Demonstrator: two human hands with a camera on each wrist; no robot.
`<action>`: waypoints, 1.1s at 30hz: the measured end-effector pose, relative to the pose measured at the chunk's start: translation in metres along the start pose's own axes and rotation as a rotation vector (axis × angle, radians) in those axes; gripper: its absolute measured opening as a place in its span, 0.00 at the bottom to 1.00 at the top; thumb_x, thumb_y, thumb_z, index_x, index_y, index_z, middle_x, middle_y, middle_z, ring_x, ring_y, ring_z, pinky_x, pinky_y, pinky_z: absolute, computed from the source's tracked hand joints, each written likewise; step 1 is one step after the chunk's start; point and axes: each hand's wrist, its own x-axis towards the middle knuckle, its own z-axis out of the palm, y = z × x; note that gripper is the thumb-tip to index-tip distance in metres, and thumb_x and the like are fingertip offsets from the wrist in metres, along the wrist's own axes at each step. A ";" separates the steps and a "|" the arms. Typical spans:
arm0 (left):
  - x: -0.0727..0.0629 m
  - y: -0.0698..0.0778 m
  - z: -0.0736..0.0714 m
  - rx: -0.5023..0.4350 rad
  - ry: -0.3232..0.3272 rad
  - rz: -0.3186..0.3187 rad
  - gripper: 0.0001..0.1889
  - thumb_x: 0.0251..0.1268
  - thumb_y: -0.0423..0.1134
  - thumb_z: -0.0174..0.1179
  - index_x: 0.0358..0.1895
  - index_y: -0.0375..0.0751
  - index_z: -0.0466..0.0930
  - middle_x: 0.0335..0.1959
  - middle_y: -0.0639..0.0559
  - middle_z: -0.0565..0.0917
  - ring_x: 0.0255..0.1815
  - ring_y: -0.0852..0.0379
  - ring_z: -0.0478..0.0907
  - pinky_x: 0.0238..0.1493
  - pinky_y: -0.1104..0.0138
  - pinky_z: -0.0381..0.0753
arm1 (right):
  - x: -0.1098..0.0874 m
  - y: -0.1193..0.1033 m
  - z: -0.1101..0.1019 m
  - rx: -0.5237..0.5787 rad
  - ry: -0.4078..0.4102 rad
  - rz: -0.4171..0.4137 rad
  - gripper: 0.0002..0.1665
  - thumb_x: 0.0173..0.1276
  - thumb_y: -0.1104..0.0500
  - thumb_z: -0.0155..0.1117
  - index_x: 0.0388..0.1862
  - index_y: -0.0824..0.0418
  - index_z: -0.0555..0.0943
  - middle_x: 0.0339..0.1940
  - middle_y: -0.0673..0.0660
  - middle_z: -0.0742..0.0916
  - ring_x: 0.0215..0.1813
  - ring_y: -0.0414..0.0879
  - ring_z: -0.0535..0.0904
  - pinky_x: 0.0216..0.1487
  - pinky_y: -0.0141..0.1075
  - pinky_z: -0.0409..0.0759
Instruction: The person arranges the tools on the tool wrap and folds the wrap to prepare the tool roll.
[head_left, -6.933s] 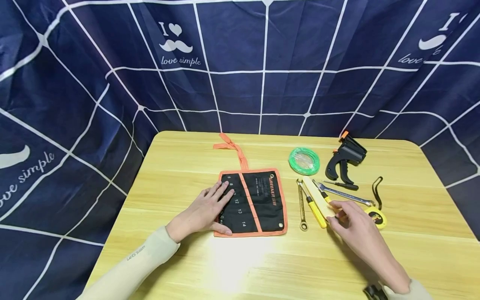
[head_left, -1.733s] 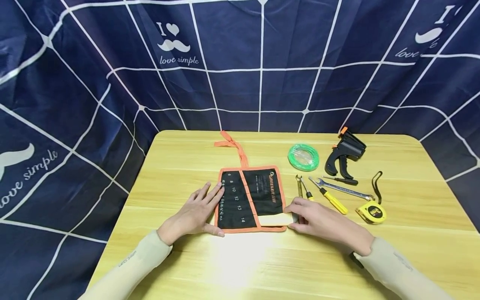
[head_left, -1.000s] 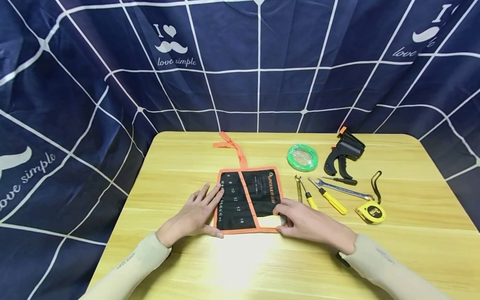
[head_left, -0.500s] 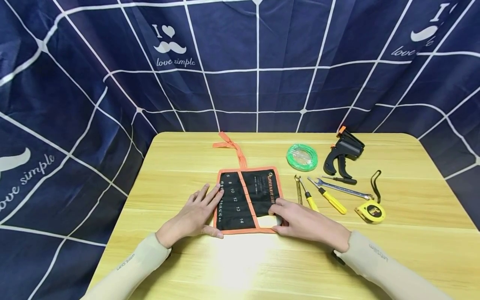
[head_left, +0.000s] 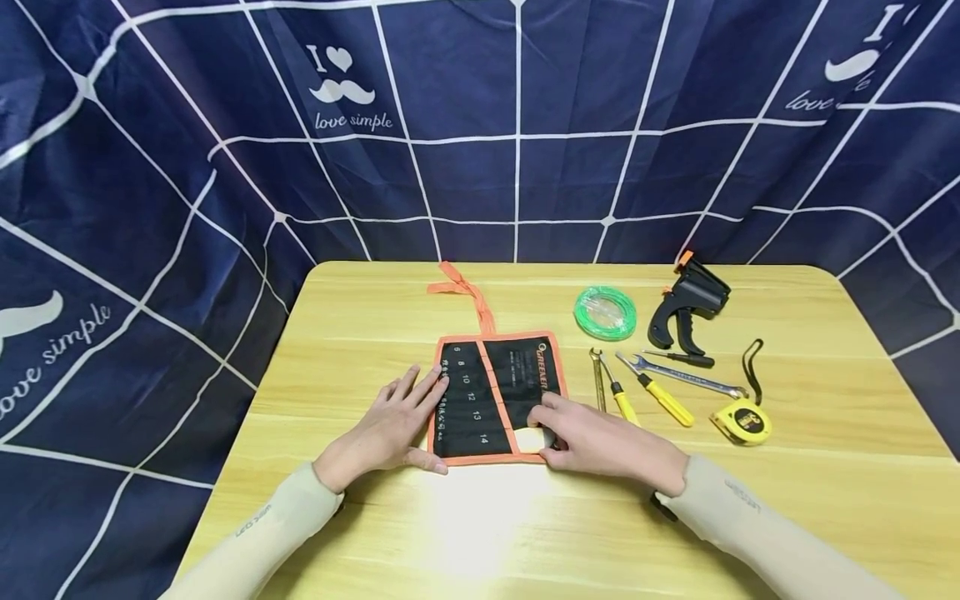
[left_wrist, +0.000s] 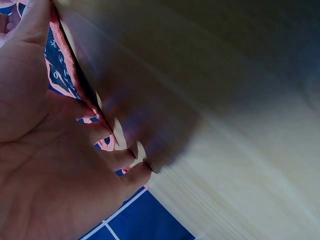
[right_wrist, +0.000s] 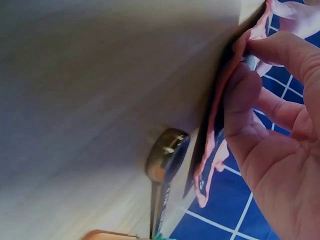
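Observation:
A black tool pouch (head_left: 465, 404) with orange edging and printed numbers lies flat on the table. My left hand (head_left: 386, 429) rests at its left edge, fingers extended; in the left wrist view the fingertips (left_wrist: 137, 175) are by the orange border. A pale flat bar (head_left: 529, 440) lies across the pouch's lower right, its left end meeting the orange strip beside the number 14. My right hand (head_left: 600, 433) pinches the bar's right end between thumb and fingers, hiding that end. In the right wrist view, a greyish end (right_wrist: 250, 62) shows between thumb and finger.
To the right lie a combination wrench (head_left: 598, 379), two yellow-handled screwdrivers (head_left: 666, 402), a larger wrench (head_left: 693, 377), a small black screwdriver (head_left: 686, 358) and a tape measure (head_left: 742, 422). Behind them are a green wire coil (head_left: 604, 313) and a black clamp (head_left: 690, 302).
My right hand has carried the pale bar from among the tools onto the pouch and moved left, so less of the bar shows. My left hand has slid slightly left to the pouch's edge.

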 end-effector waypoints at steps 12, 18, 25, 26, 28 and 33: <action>0.002 0.002 -0.003 0.010 -0.020 -0.017 0.69 0.56 0.76 0.72 0.89 0.35 0.50 0.90 0.36 0.48 0.88 0.28 0.42 0.80 0.35 0.54 | 0.005 -0.005 0.001 0.004 -0.021 -0.004 0.17 0.71 0.63 0.72 0.57 0.59 0.84 0.40 0.47 0.76 0.31 0.33 0.72 0.32 0.31 0.75; 0.002 0.001 -0.002 0.014 -0.007 -0.010 0.69 0.56 0.76 0.72 0.89 0.34 0.51 0.90 0.35 0.49 0.88 0.27 0.44 0.79 0.34 0.56 | 0.003 -0.003 0.003 -0.003 -0.007 -0.006 0.18 0.71 0.63 0.72 0.59 0.59 0.85 0.41 0.46 0.75 0.32 0.33 0.73 0.33 0.31 0.76; 0.001 0.002 -0.001 0.017 -0.002 -0.002 0.69 0.57 0.76 0.71 0.90 0.35 0.50 0.90 0.36 0.48 0.88 0.28 0.43 0.79 0.34 0.56 | -0.001 -0.002 0.004 -0.048 0.025 0.004 0.17 0.74 0.58 0.72 0.59 0.57 0.85 0.44 0.45 0.76 0.31 0.35 0.72 0.34 0.33 0.74; 0.001 0.002 -0.001 0.014 -0.003 -0.003 0.69 0.57 0.76 0.71 0.89 0.35 0.50 0.90 0.36 0.49 0.88 0.28 0.43 0.79 0.34 0.56 | -0.002 -0.002 0.005 -0.059 0.036 0.001 0.16 0.74 0.57 0.72 0.59 0.56 0.86 0.44 0.45 0.77 0.31 0.35 0.72 0.34 0.33 0.74; 0.001 0.002 -0.001 0.012 -0.004 -0.005 0.68 0.57 0.76 0.71 0.89 0.34 0.50 0.90 0.36 0.49 0.88 0.28 0.43 0.79 0.34 0.56 | -0.002 -0.002 0.006 -0.068 0.057 -0.005 0.16 0.74 0.56 0.73 0.58 0.55 0.86 0.44 0.45 0.77 0.31 0.35 0.71 0.34 0.33 0.74; 0.001 0.002 -0.002 0.011 -0.003 -0.003 0.68 0.57 0.76 0.71 0.89 0.34 0.51 0.90 0.35 0.49 0.88 0.27 0.44 0.78 0.33 0.57 | -0.002 -0.001 0.007 -0.057 0.095 0.000 0.15 0.74 0.54 0.75 0.56 0.55 0.87 0.42 0.44 0.77 0.31 0.35 0.70 0.34 0.33 0.74</action>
